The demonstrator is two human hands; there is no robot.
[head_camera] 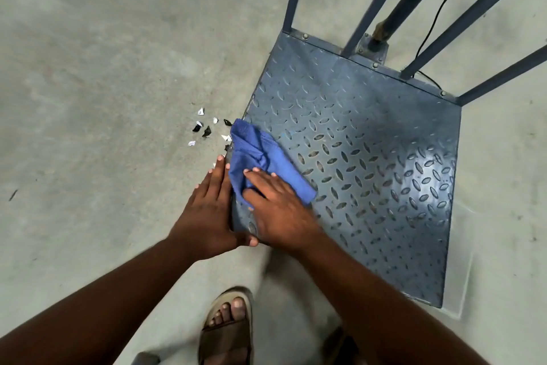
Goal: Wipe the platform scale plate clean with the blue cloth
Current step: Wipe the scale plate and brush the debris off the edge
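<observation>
The platform scale plate [370, 163] is blue-grey chequered steel lying low on the concrete floor. A crumpled blue cloth [260, 154] lies on the plate's left edge. My right hand [275, 205] presses flat on the near part of the cloth with straight fingers. My left hand [207, 210] rests flat with straight fingers along the plate's left edge, just beside the cloth, its thumb near the plate's corner. Both hands hold nothing in a grip.
Several small black and white paper scraps [207, 128] lie on the floor left of the plate. Blue metal rails [414, 3] and a post rise from the plate's far edge, with a black cable behind. My sandalled foot [228, 326] stands near the plate's front corner.
</observation>
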